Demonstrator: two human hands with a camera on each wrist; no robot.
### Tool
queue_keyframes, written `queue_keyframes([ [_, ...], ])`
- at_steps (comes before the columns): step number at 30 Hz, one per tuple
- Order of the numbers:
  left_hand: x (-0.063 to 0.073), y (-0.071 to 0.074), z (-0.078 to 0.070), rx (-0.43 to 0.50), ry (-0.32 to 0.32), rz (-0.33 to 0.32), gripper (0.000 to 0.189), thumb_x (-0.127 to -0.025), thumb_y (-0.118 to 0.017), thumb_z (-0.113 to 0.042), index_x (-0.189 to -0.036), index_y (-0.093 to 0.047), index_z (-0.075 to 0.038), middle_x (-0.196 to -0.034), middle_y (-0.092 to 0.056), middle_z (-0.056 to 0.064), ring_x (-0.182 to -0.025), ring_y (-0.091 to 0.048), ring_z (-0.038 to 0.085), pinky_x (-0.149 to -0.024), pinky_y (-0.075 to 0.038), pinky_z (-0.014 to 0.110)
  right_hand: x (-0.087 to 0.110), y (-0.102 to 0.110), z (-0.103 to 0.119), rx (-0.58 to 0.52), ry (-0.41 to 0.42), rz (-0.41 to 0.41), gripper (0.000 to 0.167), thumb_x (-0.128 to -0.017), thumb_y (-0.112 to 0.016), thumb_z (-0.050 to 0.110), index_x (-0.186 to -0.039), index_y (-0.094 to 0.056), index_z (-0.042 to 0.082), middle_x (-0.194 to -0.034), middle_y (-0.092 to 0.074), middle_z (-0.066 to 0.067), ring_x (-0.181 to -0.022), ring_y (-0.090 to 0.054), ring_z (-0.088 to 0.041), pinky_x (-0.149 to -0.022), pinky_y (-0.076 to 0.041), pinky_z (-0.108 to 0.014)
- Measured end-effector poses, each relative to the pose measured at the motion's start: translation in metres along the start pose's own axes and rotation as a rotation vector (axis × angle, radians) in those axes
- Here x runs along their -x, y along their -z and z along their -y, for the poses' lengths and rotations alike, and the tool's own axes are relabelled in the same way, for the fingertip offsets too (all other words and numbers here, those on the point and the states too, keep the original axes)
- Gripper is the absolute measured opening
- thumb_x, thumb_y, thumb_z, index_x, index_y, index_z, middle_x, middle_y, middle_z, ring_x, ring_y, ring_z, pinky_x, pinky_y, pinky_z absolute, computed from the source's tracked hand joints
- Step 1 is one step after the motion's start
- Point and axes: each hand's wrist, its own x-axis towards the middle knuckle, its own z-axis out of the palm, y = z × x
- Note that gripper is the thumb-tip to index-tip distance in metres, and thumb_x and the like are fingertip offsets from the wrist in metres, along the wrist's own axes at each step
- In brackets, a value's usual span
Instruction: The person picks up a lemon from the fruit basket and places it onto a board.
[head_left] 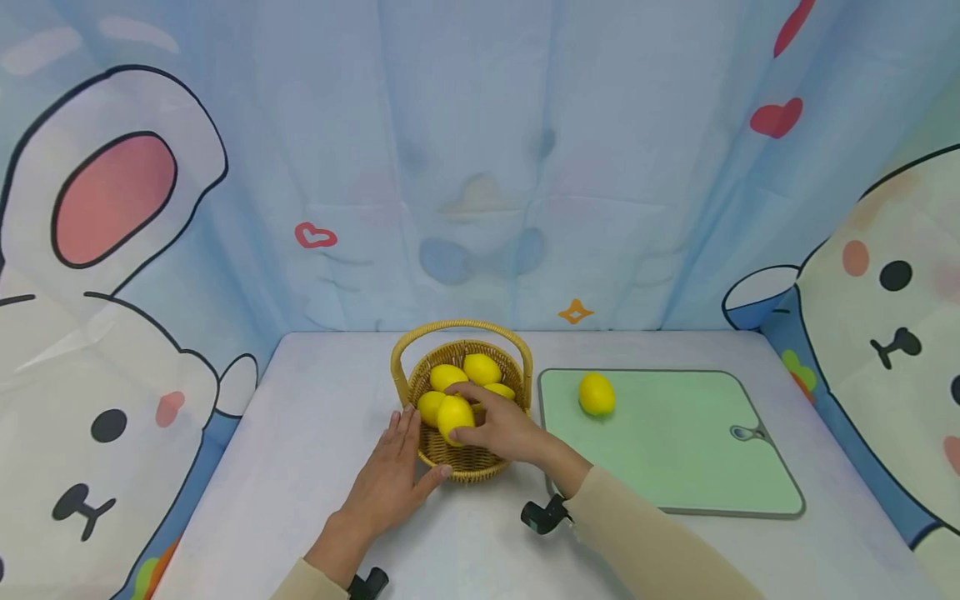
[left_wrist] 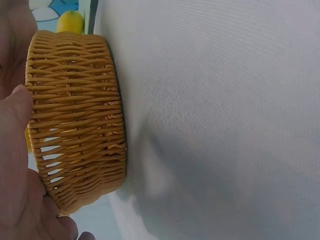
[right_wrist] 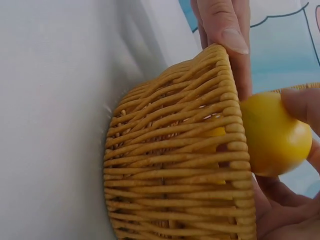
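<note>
A wicker basket with an arched handle stands on the table, several lemons inside. My right hand pinches one lemon between thumb and fingers at the basket's opening. That held lemon sits level with the rim in the right wrist view, partly covered by the thumb. My left hand rests against the basket's left side with its fingers extended, the thumb at the front rim. The woven wall fills much of the left wrist view, beside the left hand.
Right of the basket lies a pale green cutting board with a grey edge and a hanging hole. A single lemon lies near its upper left corner. Behind the white table hangs a blue cartoon-printed curtain.
</note>
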Motion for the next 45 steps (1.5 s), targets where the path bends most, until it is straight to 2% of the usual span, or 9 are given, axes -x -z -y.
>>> queue_keyframes([
  [8,0.001,0.001,-0.001,-0.011,0.003,-0.003,0.096,-0.105,-0.052,-0.065,-0.168,-0.017,-0.002,-0.177,-0.01,0.015,-0.164,-0.011,0.036,-0.132,-0.022,0.052,0.013,0.005,0.005,-0.079,-0.07,-0.128,0.066,-0.096,-0.08,0.037,-0.155,-0.052,0.027,-0.153,-0.056,-0.009,-0.112,-0.069,-0.027,-0.089,-0.062,-0.04],
  [11,0.001,0.001,-0.001,-0.003,0.006,-0.003,0.096,-0.105,-0.053,-0.064,-0.168,-0.017,-0.001,-0.177,-0.01,0.015,-0.164,-0.011,0.036,-0.132,-0.022,0.052,0.019,0.008,0.007,-0.114,-0.068,-0.158,0.066,-0.096,-0.08,0.035,-0.155,-0.053,0.025,-0.152,-0.056,-0.011,-0.106,-0.07,-0.024,-0.084,-0.062,-0.036],
  [20,0.002,0.001,-0.001,0.001,0.017,-0.001,0.096,-0.105,-0.054,-0.063,-0.169,-0.017,-0.002,-0.177,-0.01,0.015,-0.164,-0.011,0.036,-0.132,-0.021,0.052,0.035,0.016,0.009,-0.167,-0.056,-0.186,0.064,-0.097,-0.079,0.03,-0.154,-0.052,0.024,-0.142,-0.059,-0.014,-0.105,-0.072,-0.023,-0.087,-0.062,-0.035],
  [26,0.002,0.002,-0.002,-0.001,0.023,0.003,0.096,-0.105,-0.054,-0.063,-0.169,-0.016,-0.002,-0.177,-0.01,0.015,-0.164,-0.011,0.035,-0.132,-0.021,0.051,0.048,0.025,0.012,-0.223,-0.06,-0.193,0.064,-0.097,-0.079,0.024,-0.155,-0.051,0.024,-0.145,-0.057,-0.015,-0.118,-0.069,-0.029,-0.091,-0.062,-0.032],
  [29,0.002,0.002,-0.003,0.001,0.024,0.006,0.096,-0.105,-0.054,-0.063,-0.169,-0.015,-0.003,-0.177,-0.009,0.015,-0.164,-0.01,0.035,-0.132,-0.02,0.051,0.056,0.033,0.012,-0.243,-0.053,-0.195,0.064,-0.098,-0.078,0.023,-0.155,-0.05,0.021,-0.146,-0.056,-0.017,-0.12,-0.068,-0.031,-0.091,-0.062,-0.031],
  [35,0.001,0.002,-0.003,-0.013,0.02,0.012,0.098,-0.104,-0.051,-0.066,-0.169,-0.014,-0.003,-0.177,-0.009,0.015,-0.165,-0.01,0.035,-0.133,-0.02,0.05,0.073,0.054,0.007,-0.233,-0.055,-0.235,0.064,-0.098,-0.078,0.022,-0.155,-0.049,0.022,-0.147,-0.054,-0.017,-0.113,-0.07,-0.028,-0.087,-0.062,-0.028],
  [41,0.001,0.001,-0.001,-0.021,0.013,0.011,0.1,-0.104,-0.046,-0.071,-0.169,-0.014,-0.003,-0.178,-0.009,0.015,-0.165,-0.01,0.035,-0.132,-0.02,0.05,0.088,0.083,-0.007,-0.206,-0.061,-0.342,0.063,-0.099,-0.077,0.018,-0.156,-0.049,0.02,-0.145,-0.055,-0.018,-0.111,-0.071,-0.026,-0.086,-0.062,-0.025],
  [45,0.001,0.002,-0.001,-0.018,0.012,0.011,0.1,-0.103,-0.047,-0.071,-0.169,-0.014,-0.003,-0.178,-0.009,0.015,-0.165,-0.01,0.035,-0.132,-0.02,0.05,0.095,0.104,-0.02,-0.147,-0.095,-0.419,0.064,-0.101,-0.075,0.021,-0.158,-0.047,0.02,-0.146,-0.054,-0.021,-0.113,-0.07,-0.031,-0.085,-0.061,-0.021],
])
